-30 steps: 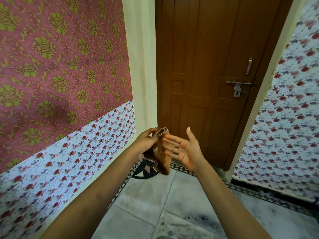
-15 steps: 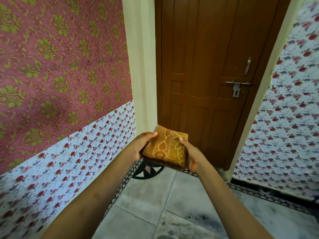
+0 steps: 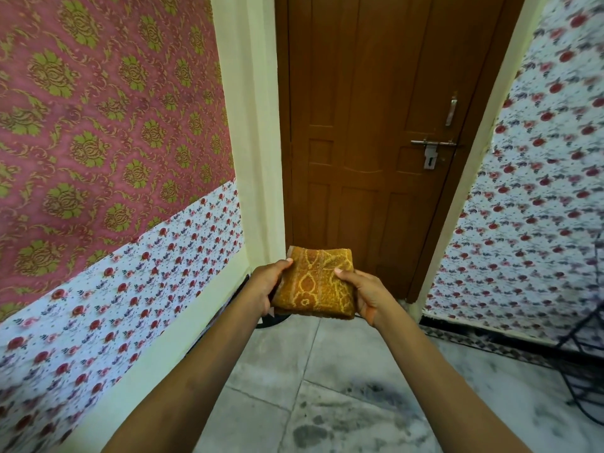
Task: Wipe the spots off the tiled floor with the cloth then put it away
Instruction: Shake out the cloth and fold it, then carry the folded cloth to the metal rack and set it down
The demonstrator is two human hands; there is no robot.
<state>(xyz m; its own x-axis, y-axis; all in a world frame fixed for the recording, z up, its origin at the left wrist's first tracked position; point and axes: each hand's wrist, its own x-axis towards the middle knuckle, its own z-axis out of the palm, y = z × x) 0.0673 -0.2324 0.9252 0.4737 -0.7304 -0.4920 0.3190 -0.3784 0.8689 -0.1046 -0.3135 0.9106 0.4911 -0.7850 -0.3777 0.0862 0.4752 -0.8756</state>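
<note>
A folded orange cloth with a yellow pattern is held flat at waist height in front of the door. My left hand grips its left edge, thumb on top. My right hand grips its right edge, thumb on top as well. Below lies the grey tiled floor, with dark smudgy spots near the bottom middle and further marks to the right of them.
A shut brown wooden door with a metal latch stands straight ahead. Patterned walls close in on the left and right. A dark wire stand is at the right edge.
A second ago my left hand held the cloth hanging upright and my right hand was open beside it. Now both hands hold the cloth flat, and the view has shifted slightly.
</note>
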